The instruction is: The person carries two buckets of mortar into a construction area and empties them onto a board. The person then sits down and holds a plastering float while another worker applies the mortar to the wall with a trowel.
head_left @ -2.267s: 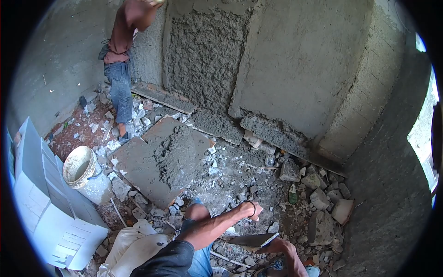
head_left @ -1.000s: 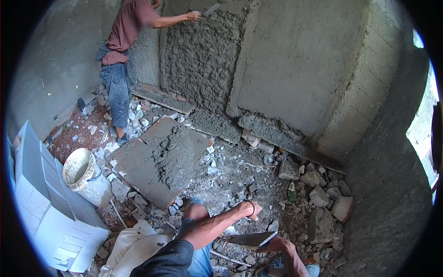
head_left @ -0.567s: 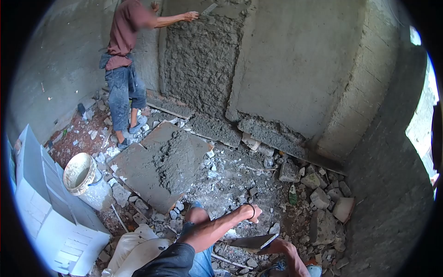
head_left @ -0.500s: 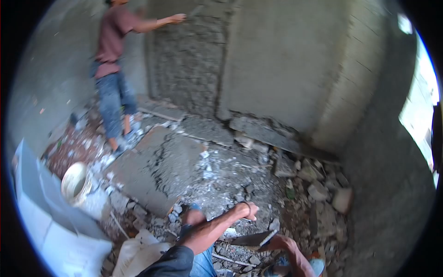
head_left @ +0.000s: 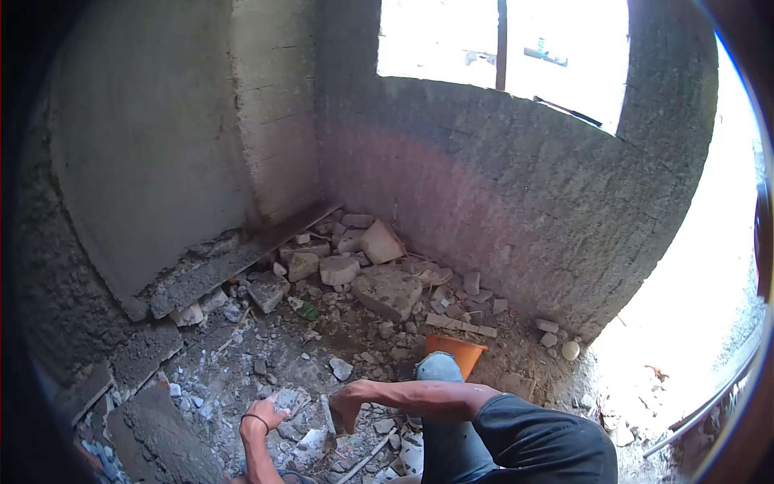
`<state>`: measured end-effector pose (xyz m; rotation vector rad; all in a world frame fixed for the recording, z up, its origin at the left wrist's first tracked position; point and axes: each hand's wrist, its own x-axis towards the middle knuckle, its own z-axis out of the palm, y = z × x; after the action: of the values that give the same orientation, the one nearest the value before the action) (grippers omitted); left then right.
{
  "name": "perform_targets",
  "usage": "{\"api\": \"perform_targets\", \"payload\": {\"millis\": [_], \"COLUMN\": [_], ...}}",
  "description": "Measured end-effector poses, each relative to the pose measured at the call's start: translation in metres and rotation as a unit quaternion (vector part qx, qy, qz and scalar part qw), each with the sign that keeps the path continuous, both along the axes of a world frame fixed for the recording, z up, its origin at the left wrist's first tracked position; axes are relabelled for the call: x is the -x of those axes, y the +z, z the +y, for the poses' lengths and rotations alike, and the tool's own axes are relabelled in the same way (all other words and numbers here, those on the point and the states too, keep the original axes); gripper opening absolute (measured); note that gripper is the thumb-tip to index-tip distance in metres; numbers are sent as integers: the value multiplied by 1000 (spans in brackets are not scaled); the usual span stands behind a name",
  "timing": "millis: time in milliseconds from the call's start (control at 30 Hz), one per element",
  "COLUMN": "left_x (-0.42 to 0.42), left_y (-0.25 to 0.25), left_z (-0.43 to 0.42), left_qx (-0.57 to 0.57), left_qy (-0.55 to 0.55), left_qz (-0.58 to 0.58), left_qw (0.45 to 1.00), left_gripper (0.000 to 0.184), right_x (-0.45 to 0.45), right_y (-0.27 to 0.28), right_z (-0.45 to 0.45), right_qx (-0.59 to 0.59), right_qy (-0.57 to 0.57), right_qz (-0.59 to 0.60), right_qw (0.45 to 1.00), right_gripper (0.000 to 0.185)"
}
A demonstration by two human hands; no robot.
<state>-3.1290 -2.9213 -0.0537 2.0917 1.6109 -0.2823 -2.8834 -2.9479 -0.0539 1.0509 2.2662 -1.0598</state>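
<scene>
My left hand, with a dark band round its wrist, is closed low over the rubble. A grey-white, mortar-like lump shows just past its fingers. What the fingers grip is too small to make out. My right hand points down to the right of it, holding a flat grey board seen nearly edge-on. Part of that grip is hidden behind the wrist. Below my right forearm is my knee in pale jeans.
An orange bucket tilts beside my knee. Broken concrete chunks pile up in the corner, under a rough grey wall with a window opening. A plank lies along the left wall. A mortar-smeared slab lies at lower left.
The view has swung right, so the other person and the white bucket are out of sight. The corner, window and orange bucket have come in. My left arm is drawn back from its outstretched reach.
</scene>
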Motion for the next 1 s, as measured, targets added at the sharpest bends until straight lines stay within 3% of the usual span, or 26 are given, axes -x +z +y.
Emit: {"api": "perform_targets", "payload": {"millis": [67, 200, 333, 400, 600, 700, 1000], "left_x": [1, -1, 1, 0, 0, -1, 0], "left_y": [-5, -1, 2, 6, 10, 10, 12], "left_z": [3, -1, -1, -4, -5, -4, -5], "left_qx": [-6, -8, 13, 10, 15, 16, -3], "left_qy": [-7, 7, 17, 17, 29, 22, 15], "left_qz": [-2, 2, -16, -17, -30, -21, -22], "left_qw": [1000, 1000, 1000, 1000, 999, 999, 1000], "left_gripper": [68, 67, 69, 69, 68, 61, 61], "right_x": [0, -3, 4, 2, 4, -1, 0], "right_y": [-6, -16, -29, -34, -30, -28, -9], "right_z": [2, 3, 10, 11, 9, 8, 5], "right_qx": [-7, 21, 4, 12, 1, 63, 10], "right_qy": [49, 27, 112, 126, 105, 74, 75], "right_qz": [75, 110, 44, 87, 53, 105, 62], "right_qw": [996, 993, 993, 988, 993, 990, 995], "right_gripper": [45, 40, 49, 48, 45, 43, 48]}}
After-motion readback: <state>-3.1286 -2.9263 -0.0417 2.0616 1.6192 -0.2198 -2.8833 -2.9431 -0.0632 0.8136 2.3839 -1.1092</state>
